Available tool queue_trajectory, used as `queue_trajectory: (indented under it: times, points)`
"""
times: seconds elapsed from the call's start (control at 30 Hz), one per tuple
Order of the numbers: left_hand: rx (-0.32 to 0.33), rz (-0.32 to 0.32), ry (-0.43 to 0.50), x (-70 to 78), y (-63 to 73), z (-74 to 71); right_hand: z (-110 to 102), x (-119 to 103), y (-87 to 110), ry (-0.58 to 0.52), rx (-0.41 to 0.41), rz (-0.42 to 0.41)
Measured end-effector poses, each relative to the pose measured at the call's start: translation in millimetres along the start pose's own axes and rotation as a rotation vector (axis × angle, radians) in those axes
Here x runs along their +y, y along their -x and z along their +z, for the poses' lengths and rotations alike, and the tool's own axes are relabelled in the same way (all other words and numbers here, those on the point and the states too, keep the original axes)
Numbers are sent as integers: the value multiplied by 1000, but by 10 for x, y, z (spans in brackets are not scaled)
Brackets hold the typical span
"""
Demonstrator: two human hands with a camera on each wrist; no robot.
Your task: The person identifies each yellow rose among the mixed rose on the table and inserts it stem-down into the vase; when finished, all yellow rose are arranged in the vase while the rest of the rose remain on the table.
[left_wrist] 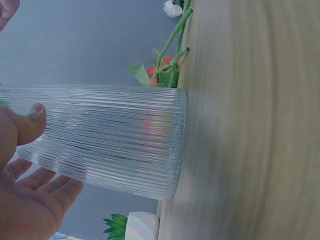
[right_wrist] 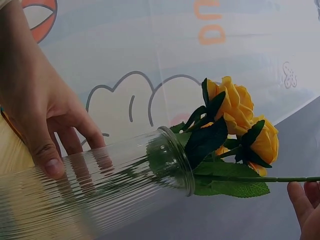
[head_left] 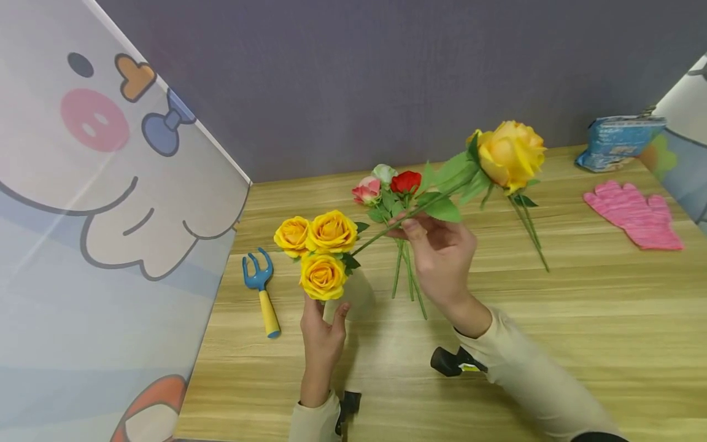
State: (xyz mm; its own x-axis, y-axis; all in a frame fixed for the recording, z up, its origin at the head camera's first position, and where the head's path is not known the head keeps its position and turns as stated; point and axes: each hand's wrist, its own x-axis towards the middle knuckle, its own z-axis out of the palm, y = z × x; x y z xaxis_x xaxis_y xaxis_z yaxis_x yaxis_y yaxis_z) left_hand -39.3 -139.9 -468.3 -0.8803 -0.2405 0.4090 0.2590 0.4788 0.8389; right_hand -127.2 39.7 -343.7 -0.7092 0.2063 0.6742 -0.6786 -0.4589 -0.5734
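Note:
My right hand point(head_left: 444, 258) pinches the green stem of a large yellow rose point(head_left: 510, 156) between thumb and fingers. The stem slants down to the left, its lower end reaching the mouth of a clear ribbed glass vase point(right_wrist: 115, 185). Several smaller yellow roses point(head_left: 331, 232) stand in that vase, their leaves at the rim. My left hand point(head_left: 324, 337) holds the vase from the side, thumb on one face and fingers curved around the other. In the left wrist view the vase base point(left_wrist: 175, 150) is at the wooden table.
Behind my right hand lie a red rose point(head_left: 406, 182), a pink rose point(head_left: 367, 190) and a white rose point(head_left: 385, 173). A toy hand fork point(head_left: 267, 307) is at left. A pink glove point(head_left: 637, 215) and blue packet point(head_left: 618, 144) lie at right. The left wrist view shows a potted succulent point(left_wrist: 141, 226).

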Motion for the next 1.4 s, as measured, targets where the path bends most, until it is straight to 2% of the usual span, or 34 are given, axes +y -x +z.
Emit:
queue_trajectory:
  times: [0.47,0.57,0.77,1.03,1.4]
  points:
    - [-3,-47,-21,3,8,-15,75,25,-40,32,-52,-48]
    - [-1,-50,-15,-3,10,-23,109,45,-35,33,-91,-27]
    - [-7,-47,-13,-22,19,-20,154,88,30,103,-147,17]
    - [8,-18,-22,-56,17,-4,147,183,175,163,-145,103]
    - [0,-13,-11,-28,1,11,108,341,401,216,-148,119]
